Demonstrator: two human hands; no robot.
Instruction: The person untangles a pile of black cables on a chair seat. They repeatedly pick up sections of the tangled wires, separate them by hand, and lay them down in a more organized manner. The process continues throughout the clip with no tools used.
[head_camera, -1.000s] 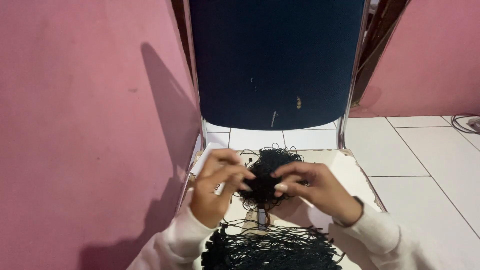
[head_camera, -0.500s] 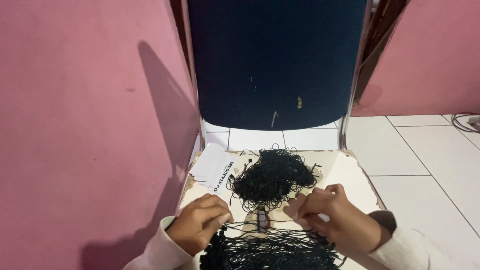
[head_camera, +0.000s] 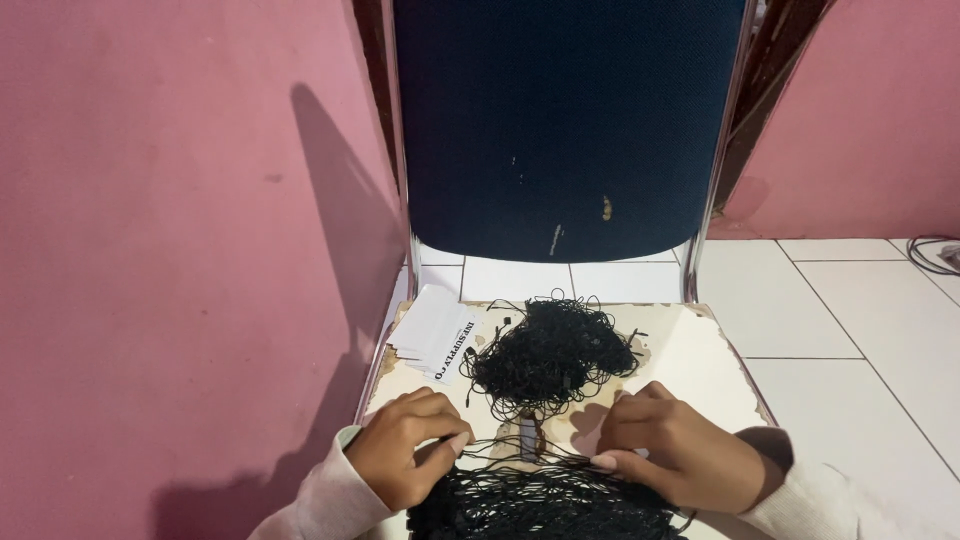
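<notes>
Left hand (head_camera: 408, 458) and right hand (head_camera: 672, 452) both pinch strands at the near black string pile (head_camera: 540, 500). A separate string bundle (head_camera: 553, 355) lies beyond, apparently sorted; the near pile remains.

black strings (head_camera: 550, 350), navy chair back (head_camera: 565, 120) (flecked), pink wall (head_camera: 180, 200)

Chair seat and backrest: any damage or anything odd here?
Yes. The seat board is bare and pale, chipped along its far edge, with no padding. The dark blue backrest has small tears near its lower edge. The black string tangle looks deliberate.
</notes>
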